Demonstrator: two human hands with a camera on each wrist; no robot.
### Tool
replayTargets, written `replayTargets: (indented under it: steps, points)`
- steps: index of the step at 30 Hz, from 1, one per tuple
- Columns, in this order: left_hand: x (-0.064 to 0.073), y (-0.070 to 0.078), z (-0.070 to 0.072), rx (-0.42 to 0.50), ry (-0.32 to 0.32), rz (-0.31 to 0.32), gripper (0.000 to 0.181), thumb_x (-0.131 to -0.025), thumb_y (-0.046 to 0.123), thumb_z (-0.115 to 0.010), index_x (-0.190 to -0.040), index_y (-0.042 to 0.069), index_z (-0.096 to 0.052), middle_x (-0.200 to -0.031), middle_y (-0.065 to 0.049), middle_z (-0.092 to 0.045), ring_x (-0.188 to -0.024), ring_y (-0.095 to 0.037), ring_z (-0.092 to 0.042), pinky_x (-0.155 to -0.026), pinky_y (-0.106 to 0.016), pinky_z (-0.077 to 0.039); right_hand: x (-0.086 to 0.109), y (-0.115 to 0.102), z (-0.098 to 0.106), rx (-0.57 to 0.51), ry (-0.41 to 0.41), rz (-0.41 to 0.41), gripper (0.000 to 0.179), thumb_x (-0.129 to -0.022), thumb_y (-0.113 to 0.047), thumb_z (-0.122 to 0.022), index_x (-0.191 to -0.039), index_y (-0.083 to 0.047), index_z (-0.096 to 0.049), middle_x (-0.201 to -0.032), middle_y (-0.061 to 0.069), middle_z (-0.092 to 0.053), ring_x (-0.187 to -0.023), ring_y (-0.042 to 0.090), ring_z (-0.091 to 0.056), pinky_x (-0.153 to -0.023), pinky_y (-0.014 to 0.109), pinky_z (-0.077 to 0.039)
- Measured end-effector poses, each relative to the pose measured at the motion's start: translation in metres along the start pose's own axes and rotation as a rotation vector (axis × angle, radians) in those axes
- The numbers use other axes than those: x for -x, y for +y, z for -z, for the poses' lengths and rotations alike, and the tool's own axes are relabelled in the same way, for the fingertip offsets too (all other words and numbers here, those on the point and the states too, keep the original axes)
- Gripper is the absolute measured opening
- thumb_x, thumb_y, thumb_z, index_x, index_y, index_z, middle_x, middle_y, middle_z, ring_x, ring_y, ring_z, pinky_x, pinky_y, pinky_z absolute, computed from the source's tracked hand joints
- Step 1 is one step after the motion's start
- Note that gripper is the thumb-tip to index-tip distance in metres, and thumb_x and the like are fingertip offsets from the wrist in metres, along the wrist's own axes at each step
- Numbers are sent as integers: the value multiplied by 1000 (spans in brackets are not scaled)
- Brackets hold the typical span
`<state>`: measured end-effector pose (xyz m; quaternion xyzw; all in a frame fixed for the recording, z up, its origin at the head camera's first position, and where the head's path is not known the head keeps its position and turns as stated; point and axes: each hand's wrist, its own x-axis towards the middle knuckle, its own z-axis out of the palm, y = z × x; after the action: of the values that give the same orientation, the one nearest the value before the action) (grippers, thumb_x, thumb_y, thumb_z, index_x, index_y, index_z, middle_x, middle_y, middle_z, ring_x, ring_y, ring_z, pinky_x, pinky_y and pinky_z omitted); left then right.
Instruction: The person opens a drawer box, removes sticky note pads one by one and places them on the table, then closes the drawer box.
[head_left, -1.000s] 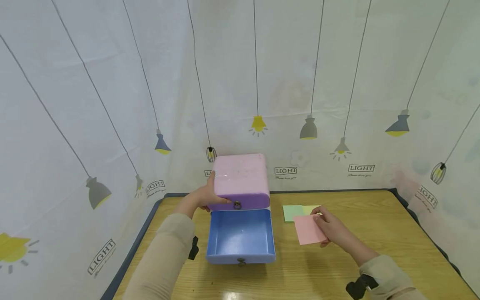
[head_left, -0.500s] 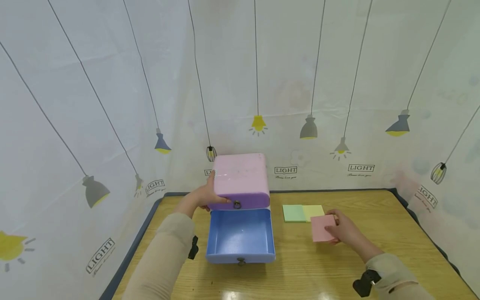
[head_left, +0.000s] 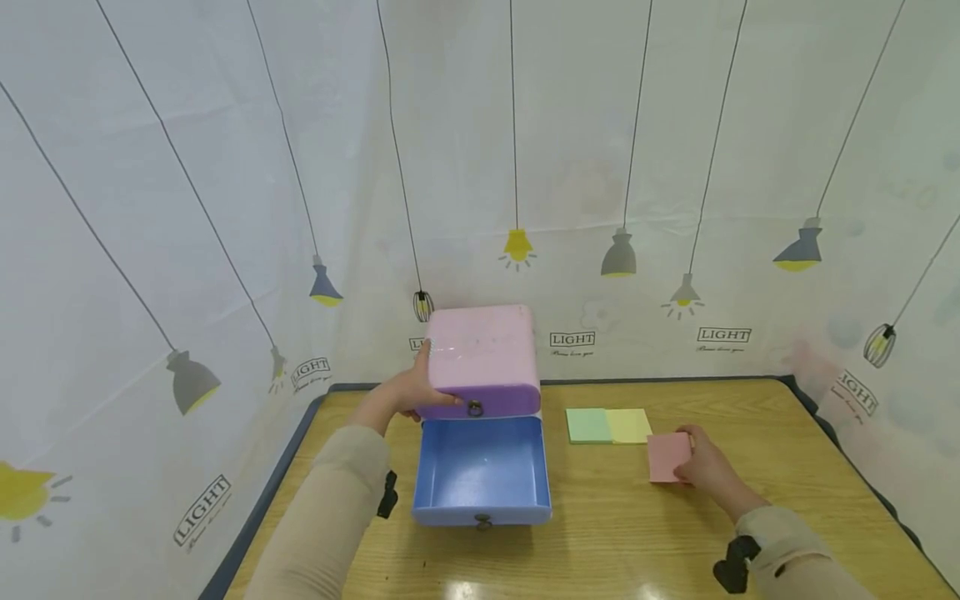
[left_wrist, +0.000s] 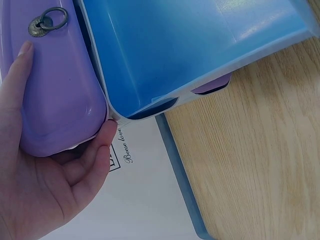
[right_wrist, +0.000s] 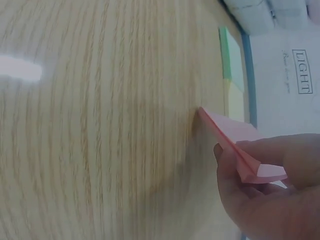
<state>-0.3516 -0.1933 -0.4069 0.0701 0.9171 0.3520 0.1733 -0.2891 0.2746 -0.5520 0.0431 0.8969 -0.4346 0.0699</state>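
Note:
A small drawer box [head_left: 480, 346] with a pink top and a purple upper drawer front [left_wrist: 65, 95] stands at the back of the table. Its lower blue drawer [head_left: 483, 467] is pulled out, with nothing lying inside. My left hand [head_left: 408, 392] grips the box's upper left side, thumb across the purple front and the other fingers around the side. Between thumb and fingers, my right hand [head_left: 711, 465] pinches a pad of pink sticky notes [head_left: 664, 457], whose sheets splay apart at the held corner in the right wrist view. The pad's far corner is close over the table.
Behind the pink pad, a green sticky note pad [head_left: 588, 425] and a yellow one [head_left: 631, 426] lie side by side, right of the box. A lamp-patterned sheet [head_left: 585, 167] walls the back and sides of the wooden table [head_left: 615, 542].
My right hand has carried the pink sticky notes to the right and lower, away from the drawer, uncovering the yellow pad. The left hand and the box have stayed put.

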Motion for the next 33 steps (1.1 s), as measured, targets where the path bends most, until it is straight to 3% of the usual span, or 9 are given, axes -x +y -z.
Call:
replayTargets:
  steps: [7, 12, 19, 26, 33]
  points:
    - [3, 2, 1, 13, 13, -6, 131, -76, 39, -82, -152, 18, 22, -140, -33, -38, -87, -33, -62, -54, -39, -55, -8, 14, 2, 75, 13, -24, 75, -75, 11, -65, -135, 19, -21, -128, 45, -35, -101, 43, -45, -79, 47, -47]
    - [3, 2, 0, 25, 12, 0, 131, -75, 39, -83, -153, 19, 21, -143, -32, -35, -95, -35, -59, -55, -40, -55, -8, 24, 2, 95, 27, -45, 81, -73, 4, -68, -133, 22, -17, -126, 49, -35, -105, 50, -46, -86, 53, -44]
    - [2, 1, 0, 35, -2, -5, 131, -74, 40, -82, -153, 20, 21, -144, -31, -32, -102, -39, -57, -57, -41, -56, -10, 33, 0, 138, 21, -33, 92, -74, -6, -79, -134, 25, -17, -130, 49, -28, -119, 59, -36, -101, 62, -34]
    - [3, 0, 0, 38, 9, -9, 131, -74, 40, -83, -153, 20, 21, -144, -31, -33, -104, -39, -56, -58, -41, -56, -9, 36, 1, 150, 15, -27, 89, -77, -10, -78, -134, 26, -19, -130, 50, -31, -119, 61, -34, -99, 64, -34]
    - [-1, -2, 0, 39, 16, -12, 133, -73, 41, -84, -153, 21, 20, -144, -31, -34, -101, -38, -57, -56, -41, -56, -11, 39, 3, 94, 14, -99, 96, -76, -12, -80, -135, 24, -14, -129, 50, -31, -118, 58, -37, -98, 62, -37]
